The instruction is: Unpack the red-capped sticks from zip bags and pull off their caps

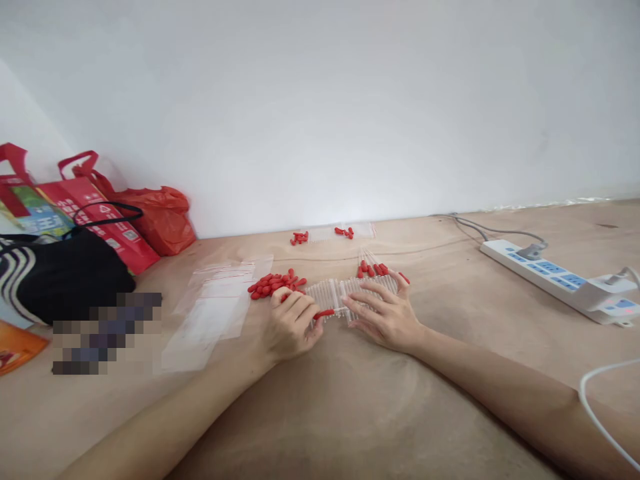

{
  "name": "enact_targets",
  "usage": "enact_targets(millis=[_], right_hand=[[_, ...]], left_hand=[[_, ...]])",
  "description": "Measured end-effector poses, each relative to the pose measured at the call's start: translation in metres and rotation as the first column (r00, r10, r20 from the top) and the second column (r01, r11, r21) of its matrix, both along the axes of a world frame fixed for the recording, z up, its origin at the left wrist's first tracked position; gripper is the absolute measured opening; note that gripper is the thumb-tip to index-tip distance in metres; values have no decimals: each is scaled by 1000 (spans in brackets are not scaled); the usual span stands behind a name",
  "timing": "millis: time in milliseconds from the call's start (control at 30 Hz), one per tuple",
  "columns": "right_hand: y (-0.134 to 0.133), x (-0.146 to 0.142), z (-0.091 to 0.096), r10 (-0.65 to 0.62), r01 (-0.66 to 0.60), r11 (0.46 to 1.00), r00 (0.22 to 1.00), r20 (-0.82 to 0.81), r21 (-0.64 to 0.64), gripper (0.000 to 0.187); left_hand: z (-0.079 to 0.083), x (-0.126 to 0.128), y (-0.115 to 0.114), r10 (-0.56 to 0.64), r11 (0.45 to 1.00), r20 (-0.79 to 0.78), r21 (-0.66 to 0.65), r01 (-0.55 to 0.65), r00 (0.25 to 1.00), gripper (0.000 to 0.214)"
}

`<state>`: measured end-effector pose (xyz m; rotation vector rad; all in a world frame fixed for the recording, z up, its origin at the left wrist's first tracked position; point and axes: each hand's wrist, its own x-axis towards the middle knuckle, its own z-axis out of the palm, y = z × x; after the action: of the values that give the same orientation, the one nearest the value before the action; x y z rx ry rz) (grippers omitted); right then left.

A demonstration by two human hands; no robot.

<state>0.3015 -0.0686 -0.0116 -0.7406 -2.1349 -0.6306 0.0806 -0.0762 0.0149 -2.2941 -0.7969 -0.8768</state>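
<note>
Fingers and thumb of my left hand (pixel 296 323) are closed on a red rubber dropper bulb (pixel 326 313). The bulb meets the end of a thin clear dropper tube (pixel 341 309), which my right hand (pixel 383 310) pinches between its fingers. Beneath and behind both hands lies a row of clear dropper tubes (pixel 325 292), partly covered by my fingers. A pile of loose red bulbs (pixel 275 285) sits just beyond my left hand. Behind my right hand, several tubes with red bulbs on them (pixel 371 269) lie fanned out.
Clear zip bags (pixel 215 313) lie flat at the left. Against the wall is another bag (pixel 320 235) with red bulbs by it. A white power strip (pixel 545 273) with cables stands right. Red shopping bags (pixel 105 213) and a black bag (pixel 75 273) crowd the far left.
</note>
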Motion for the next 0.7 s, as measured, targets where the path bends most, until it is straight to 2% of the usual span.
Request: enact_targets(millis=[100, 167, 300, 400, 600, 700], right_hand=[[0, -5, -4, 65, -65, 998, 998, -10, 8, 19], [0, -7, -5, 80, -79, 997, 997, -22, 6, 13], [-2, -9, -5, 81, -83, 995, 996, -49, -49, 14], [-5, -10, -5, 115, -118, 990, 992, -45, -75, 15], [-9, -5, -6, 158, -160, 985, 987, -29, -70, 16], [-7, 6, -6, 113, -120, 988, 990, -83, -93, 19]], left_hand=[[-8, 1, -4, -60, 998, 38, -26, 61, 997, 5], [-10, 2, -4, -87, 992, 55, -89, 92, 995, 3], [-12, 4, 0, -156, 961, 59, -223, 165, 986, 14], [-14, 3, 1, -207, 948, 48, -238, 212, 977, 9], [-13, -4, -4, -211, 945, 20, -251, 209, 977, 17], [-10, -16, -5, -173, 948, 52, -263, 180, 984, 19]])
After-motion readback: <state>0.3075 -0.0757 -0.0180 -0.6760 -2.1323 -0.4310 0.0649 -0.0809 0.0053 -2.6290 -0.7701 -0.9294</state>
